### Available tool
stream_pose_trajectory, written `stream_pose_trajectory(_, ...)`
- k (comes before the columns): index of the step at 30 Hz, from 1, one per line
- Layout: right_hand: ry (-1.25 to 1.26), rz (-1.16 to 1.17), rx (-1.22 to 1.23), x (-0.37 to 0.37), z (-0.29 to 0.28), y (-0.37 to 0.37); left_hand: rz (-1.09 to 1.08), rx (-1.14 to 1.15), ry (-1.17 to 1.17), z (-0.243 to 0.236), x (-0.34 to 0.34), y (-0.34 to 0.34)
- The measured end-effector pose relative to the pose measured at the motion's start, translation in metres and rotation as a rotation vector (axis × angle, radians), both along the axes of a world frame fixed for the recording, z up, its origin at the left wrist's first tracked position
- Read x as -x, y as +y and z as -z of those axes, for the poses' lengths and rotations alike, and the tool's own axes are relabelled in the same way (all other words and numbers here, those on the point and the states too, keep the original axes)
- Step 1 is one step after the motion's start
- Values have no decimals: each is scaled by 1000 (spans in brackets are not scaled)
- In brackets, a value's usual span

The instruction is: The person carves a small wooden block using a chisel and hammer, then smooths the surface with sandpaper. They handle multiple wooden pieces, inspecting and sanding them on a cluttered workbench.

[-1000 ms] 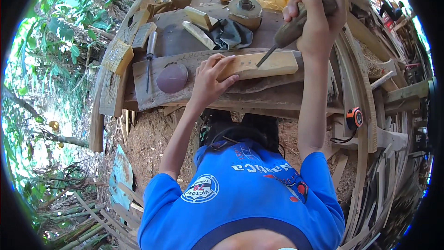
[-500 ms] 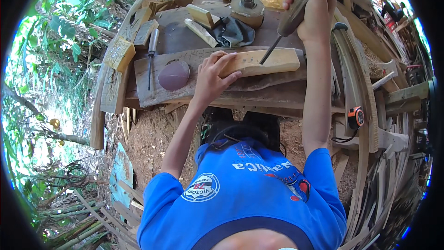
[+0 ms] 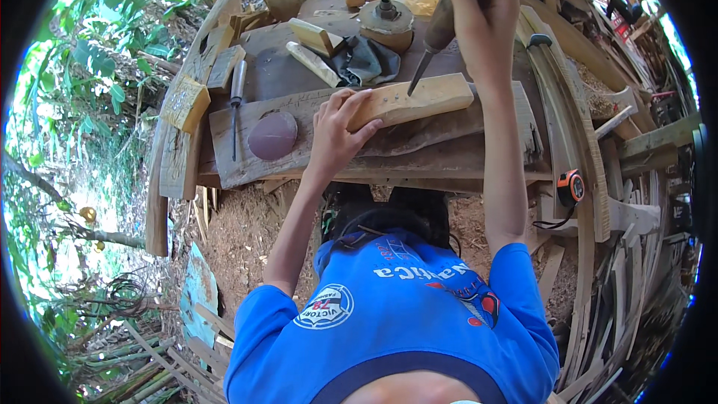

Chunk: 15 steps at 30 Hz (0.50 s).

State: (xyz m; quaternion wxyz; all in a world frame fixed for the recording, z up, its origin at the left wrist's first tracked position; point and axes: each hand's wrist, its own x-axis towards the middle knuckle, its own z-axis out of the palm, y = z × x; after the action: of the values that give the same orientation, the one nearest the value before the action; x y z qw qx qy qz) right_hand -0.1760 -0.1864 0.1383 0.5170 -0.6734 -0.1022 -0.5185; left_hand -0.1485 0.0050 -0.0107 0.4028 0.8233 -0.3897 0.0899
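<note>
My left hand [image 3: 338, 129] grips the left end of a pale wooden block [image 3: 437, 96], with the thumb along its near edge and the fingers over its far side. Several small dark marks or holes show on the block's top. My right hand [image 3: 486, 26] is closed around the thick wooden handle of an awl-like tool [image 3: 441, 24]. Its thin dark metal shaft slants down to the left, the tip at the block's face near the marks. Whether the tip presses in, I cannot tell. The block rests on a rough plank [image 3: 314, 116] along the bench's near side.
Left on the plank lie a round sanding disc [image 3: 273, 135] and a screwdriver [image 3: 237, 90]. Behind the block are a dark cloth [image 3: 370, 60], a wood scrap [image 3: 314, 35] and a round piece with a metal nut [image 3: 387, 22]. A tape measure [image 3: 570, 188] sits at the right.
My right hand and the tool have shifted left, and the tool leans a little differently. The block is slightly more tilted, its right end higher in view. Both hands keep their hold.
</note>
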Motion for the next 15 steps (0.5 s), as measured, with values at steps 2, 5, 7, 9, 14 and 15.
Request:
stream_pose_trajectory(2,34,-83,-48,8,-7,14,2,-20,-6,-2,-1,2)
stream_pose_trajectory(5,-106,-197,-102,-2,2,8,30,-98,-6,-16,-1,0)
stream_pose_trajectory(7,-229,-192,-91,-5,9,3,79,-51,63,-15,-4,0)
stream_pose_trajectory(9,-190,-227,-233,7,4,8,114,20,97,-10,-7,1)
stream_pose_trajectory(14,-135,-289,-228,4,-1,-2,167,110,71,-4,-10,-1)
stream_pose_trajectory(15,-55,-281,-265,4,-4,0,160,106,85,-3,-9,1)
